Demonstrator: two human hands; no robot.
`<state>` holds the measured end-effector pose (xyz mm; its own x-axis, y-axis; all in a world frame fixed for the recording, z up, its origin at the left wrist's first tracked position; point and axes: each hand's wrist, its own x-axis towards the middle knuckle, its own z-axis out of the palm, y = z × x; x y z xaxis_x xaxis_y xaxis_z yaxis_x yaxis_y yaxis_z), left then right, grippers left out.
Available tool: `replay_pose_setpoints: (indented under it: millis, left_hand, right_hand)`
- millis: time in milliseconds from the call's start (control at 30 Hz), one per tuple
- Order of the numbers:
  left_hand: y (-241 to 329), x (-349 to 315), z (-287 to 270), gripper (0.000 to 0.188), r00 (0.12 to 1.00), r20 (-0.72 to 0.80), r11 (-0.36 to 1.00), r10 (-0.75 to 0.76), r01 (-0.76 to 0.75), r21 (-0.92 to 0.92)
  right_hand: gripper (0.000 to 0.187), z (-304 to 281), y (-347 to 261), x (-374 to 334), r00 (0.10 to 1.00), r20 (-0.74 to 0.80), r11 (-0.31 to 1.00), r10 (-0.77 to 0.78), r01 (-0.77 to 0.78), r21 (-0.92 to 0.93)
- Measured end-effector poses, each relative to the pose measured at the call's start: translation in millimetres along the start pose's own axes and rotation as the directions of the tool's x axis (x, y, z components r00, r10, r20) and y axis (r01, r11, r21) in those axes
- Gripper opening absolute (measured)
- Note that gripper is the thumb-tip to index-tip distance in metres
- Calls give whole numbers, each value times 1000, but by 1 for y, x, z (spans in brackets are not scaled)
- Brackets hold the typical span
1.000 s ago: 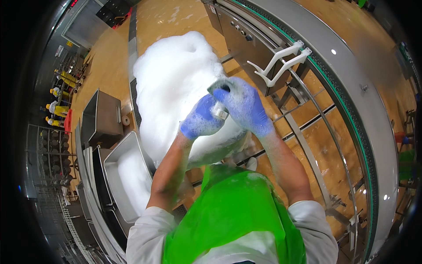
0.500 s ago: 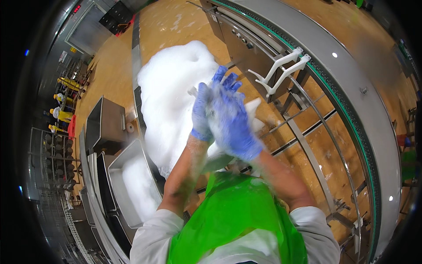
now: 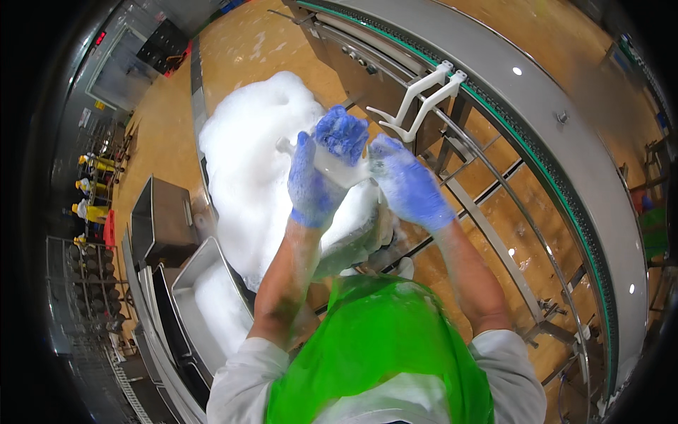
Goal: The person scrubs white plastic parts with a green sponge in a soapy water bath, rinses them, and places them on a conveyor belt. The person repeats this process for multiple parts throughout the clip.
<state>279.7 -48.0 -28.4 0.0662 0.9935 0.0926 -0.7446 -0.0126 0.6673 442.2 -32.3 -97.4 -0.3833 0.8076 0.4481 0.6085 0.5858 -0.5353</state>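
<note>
Both my hands wear wet blue gloves and are held above a big mound of white foam (image 3: 254, 148). My left hand (image 3: 311, 187) has its fingers curled over the far side of a white, foam-smeared piece (image 3: 335, 168). A pale nub sticks out beside the thumb; the piece's kind cannot be made out. My right hand (image 3: 409, 180) is just to the right, fingers bent toward the piece. Something grey-green and foamy shows at its fingertips, too blurred to name. Below my hands is a foam-topped, greyish container (image 3: 353, 247), partly hidden.
At the right a steel conveyor (image 3: 565, 141) with a green edge curves past. Two white bent brackets (image 3: 424, 99) hang on its rail. To the left stand a metal bin (image 3: 169, 219) and a steel tub (image 3: 185, 272) with foam. People in yellow (image 3: 92, 212) are far left.
My hands, pressed together before, have come apart, with the right one moved rightward. The white piece in my left hand now shows. The whole view has shifted slightly.
</note>
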Motion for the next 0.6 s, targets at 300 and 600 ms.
replay_pose_setpoints:
  millis: [300, 600]
  left_hand:
    - [23, 20, -41, 52, 984, 133, 992, -115, 107, 71]
    - [34, 28, -58, 62, 986, 165, 981, -36, 66, -182]
  right_hand:
    - [27, -28, -26, -10, 908, 410, 366, 82, -410, 835]
    - [32, -11, -50, -28, 853, 514, 948, -93, -81, 307]
